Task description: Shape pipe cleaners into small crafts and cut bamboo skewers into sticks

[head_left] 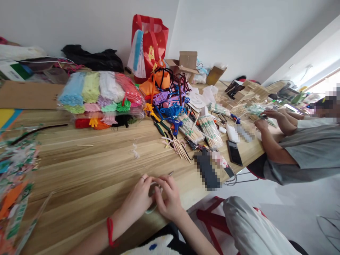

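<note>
Just over the table's (pixel 106 170) near edge, the left hand (pixel 142 194) and right hand (pixel 169 198) meet, fingers curled and nearly closed on a pale looped strip (pixel 151 211), probably so each steadies one side of its curve. Fingers hide the exact grip. Plastic-wrapped colourful bundles (pixel 91 86) lie toward the far edge, perhaps to stay reachable without crowding the hands.

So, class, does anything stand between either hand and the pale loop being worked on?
Nothing visible does: the left hand and right hand are both at the pale loop, though fingers hide part of it. The loose sticks lie beyond, not between.
</note>
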The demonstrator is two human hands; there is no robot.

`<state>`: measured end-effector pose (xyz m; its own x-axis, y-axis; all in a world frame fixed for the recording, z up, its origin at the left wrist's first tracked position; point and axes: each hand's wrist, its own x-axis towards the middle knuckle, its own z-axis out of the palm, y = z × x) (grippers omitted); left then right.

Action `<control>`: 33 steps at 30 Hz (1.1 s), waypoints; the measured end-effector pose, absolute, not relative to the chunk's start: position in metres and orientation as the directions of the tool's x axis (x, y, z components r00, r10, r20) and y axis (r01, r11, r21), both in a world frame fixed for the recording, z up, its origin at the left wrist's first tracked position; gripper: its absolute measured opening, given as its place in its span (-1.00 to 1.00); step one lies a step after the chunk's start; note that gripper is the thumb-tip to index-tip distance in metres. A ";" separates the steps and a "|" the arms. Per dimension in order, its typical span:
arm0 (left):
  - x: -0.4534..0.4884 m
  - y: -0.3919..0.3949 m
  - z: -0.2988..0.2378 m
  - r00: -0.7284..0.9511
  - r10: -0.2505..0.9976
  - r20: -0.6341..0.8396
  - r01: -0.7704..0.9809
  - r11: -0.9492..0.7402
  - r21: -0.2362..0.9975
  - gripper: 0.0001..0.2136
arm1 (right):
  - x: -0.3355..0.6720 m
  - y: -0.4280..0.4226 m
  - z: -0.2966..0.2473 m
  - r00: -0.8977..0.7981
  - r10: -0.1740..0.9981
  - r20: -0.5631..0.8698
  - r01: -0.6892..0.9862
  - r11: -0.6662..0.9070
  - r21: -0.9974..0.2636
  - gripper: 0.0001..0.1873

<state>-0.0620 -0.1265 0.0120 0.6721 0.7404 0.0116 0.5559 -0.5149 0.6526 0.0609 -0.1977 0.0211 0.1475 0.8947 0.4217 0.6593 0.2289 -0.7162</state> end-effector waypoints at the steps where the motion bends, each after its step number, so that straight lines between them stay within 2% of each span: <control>1: -0.065 -0.123 0.013 0.660 0.749 0.065 0.539 -0.532 0.653 -0.83 | 0.058 -0.193 0.022 0.140 0.897 0.419 0.639 0.242 -0.730 -0.65; 6: -0.077 -0.127 0.017 0.550 0.777 0.306 0.440 -0.581 0.684 -0.82 | 0.052 -0.178 0.017 0.232 0.870 0.434 0.565 0.243 -0.789 -0.68; 8: -0.079 -0.135 0.017 0.546 0.756 0.361 0.384 -0.609 0.694 -0.81 | 0.052 -0.174 0.011 0.214 0.883 0.418 0.575 0.232 -0.785 -0.68; 11: -0.080 -0.140 0.013 0.545 0.704 0.456 0.301 -0.672 0.677 -0.85 | 0.050 -0.169 0.001 0.124 0.899 0.420 0.634 0.254 -0.730 -0.56; 13: -0.080 -0.138 0.010 0.531 0.652 0.541 0.251 -0.731 0.635 -0.84 | 0.049 -0.167 -0.004 0.118 0.879 0.462 0.657 0.279 -0.700 -0.52; 16: -0.078 -0.132 0.006 0.577 0.472 0.667 0.145 -0.862 0.485 -0.80 | 0.051 -0.171 -0.006 0.197 0.847 0.494 0.620 0.283 -0.732 -0.53; 18: -0.074 -0.131 0.005 0.630 0.364 0.686 0.060 -0.904 0.424 -0.81 | 0.056 -0.177 -0.003 0.231 0.861 0.453 0.546 0.271 -0.793 -0.54; 19: -0.072 -0.131 0.005 0.646 0.350 0.678 0.030 -0.899 0.437 -0.82 | 0.059 -0.180 -0.002 0.225 0.879 0.421 0.506 0.264 -0.821 -0.54; 23: -0.066 -0.137 0.003 0.679 0.381 0.628 -0.026 -0.842 0.539 -0.89 | 0.072 -0.190 0.003 0.150 0.936 0.319 0.442 0.225 -0.869 -0.57; 29: -0.069 -0.127 0.000 0.715 0.257 0.650 -0.081 -0.893 0.442 -0.84 | 0.084 -0.181 0.009 0.058 0.978 0.200 0.335 0.169 -0.927 -0.59; 33: -0.068 -0.118 0.000 0.794 0.100 0.599 -0.183 -0.901 0.393 -0.85 | 0.093 -0.173 0.014 0.074 0.985 0.156 0.224 0.136 -0.965 -0.60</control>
<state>-0.0677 -0.1175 0.0003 0.7943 0.0998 0.5992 -0.1833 -0.9010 0.3931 0.0932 -0.1727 0.0143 0.0736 0.9850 0.1563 0.2242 0.1363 -0.9650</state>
